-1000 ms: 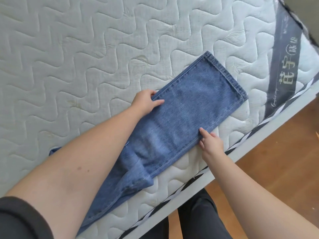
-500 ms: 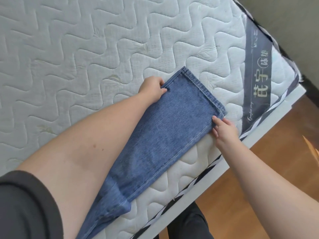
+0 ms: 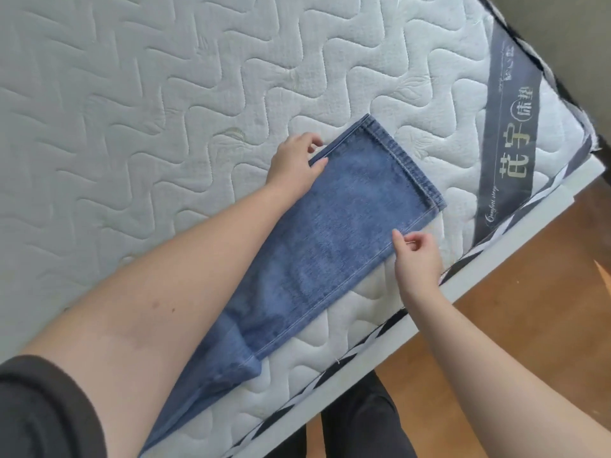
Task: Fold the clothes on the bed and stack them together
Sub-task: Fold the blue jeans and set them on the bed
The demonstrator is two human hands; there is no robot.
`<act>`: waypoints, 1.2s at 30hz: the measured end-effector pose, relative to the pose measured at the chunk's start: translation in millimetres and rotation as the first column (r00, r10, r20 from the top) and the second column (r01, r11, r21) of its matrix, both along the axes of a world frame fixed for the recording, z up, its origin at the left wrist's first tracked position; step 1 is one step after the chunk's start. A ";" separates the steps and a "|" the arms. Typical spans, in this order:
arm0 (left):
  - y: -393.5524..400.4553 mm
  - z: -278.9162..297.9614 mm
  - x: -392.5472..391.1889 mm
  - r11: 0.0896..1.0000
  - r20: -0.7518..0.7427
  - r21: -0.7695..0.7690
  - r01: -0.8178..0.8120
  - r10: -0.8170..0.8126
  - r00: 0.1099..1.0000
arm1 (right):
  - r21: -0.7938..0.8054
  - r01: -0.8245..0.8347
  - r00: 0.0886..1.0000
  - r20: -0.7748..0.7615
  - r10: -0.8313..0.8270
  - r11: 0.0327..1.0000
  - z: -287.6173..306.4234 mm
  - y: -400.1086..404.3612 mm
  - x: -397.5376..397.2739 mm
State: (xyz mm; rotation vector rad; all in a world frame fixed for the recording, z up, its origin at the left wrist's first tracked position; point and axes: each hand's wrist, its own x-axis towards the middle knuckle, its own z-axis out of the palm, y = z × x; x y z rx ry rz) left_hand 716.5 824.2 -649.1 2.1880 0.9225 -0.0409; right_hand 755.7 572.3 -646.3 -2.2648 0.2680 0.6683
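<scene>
Jeans [image 3: 330, 246] are laid flat and long on the mattress [image 3: 132, 94], near its front edge. One side seam, close to the hem, is pinched by the left hand [image 3: 296, 165], with the thumb on top of the cloth. The other side seam is touched by the right hand [image 3: 417, 256], whose fingers are loosely curled; a real grip cannot be told. Only the lengthwise fold seems done. The short folds are not made yet. No stack is seen.
</scene>
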 end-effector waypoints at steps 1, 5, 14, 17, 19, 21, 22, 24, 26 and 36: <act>1.5 5.1 -19.0 1.000 0.019 -0.005 0.002 -0.002 1.000 | 0.050 -0.086 0.996 -0.024 0.087 0.995 3.6 4.7 -21.1; 5.0 17.8 -122.5 0.997 0.025 -0.026 -0.070 0.071 0.997 | 0.237 -0.351 0.918 -0.103 0.383 0.906 19.4 25.6 -112.5; -12.3 39.8 -397.0 0.902 -0.127 0.155 -0.402 0.422 0.898 | 0.281 -0.816 0.515 -0.047 0.856 0.506 40.3 40.5 -266.9; -17.9 40.8 -463.7 0.874 -0.288 0.258 -0.412 0.476 0.831 | 0.208 -0.936 0.299 0.044 0.953 0.284 42.1 46.9 -305.7; -22.4 38.7 -496.6 0.860 -0.406 0.275 -0.430 0.509 0.759 | 0.147 -0.979 0.159 0.112 0.981 0.141 41.4 51.5 -330.7; -26.2 34.7 -521.5 0.843 -0.506 0.273 -0.464 0.536 0.676 | 0.088 -0.996 0.015 0.151 0.988 0.002 40.0 54.7 -355.5; -26.9 32.3 -530.7 0.837 -0.534 0.258 -0.483 0.540 0.651 | 0.049 -0.996 -0.059 0.163 0.985 -0.068 37.9 55.9 -367.2; -25.5 28.2 -542.5 0.823 -0.557 0.232 -0.519 0.550 0.622 | -0.028 -0.979 -0.202 0.155 0.967 -0.200 33.3 58.4 -388.9; -19.0 25.4 -548.2 0.799 -0.570 0.272 -0.537 0.583 0.579 | -0.114 -0.945 -0.319 0.111 0.941 -0.307 27.0 59.7 -408.2; 16.6 34.8 -563.7 0.623 -0.318 -0.048 -0.780 0.731 0.603 | -0.402 -0.911 -0.223 0.290 0.931 -0.093 33.8 67.8 -420.1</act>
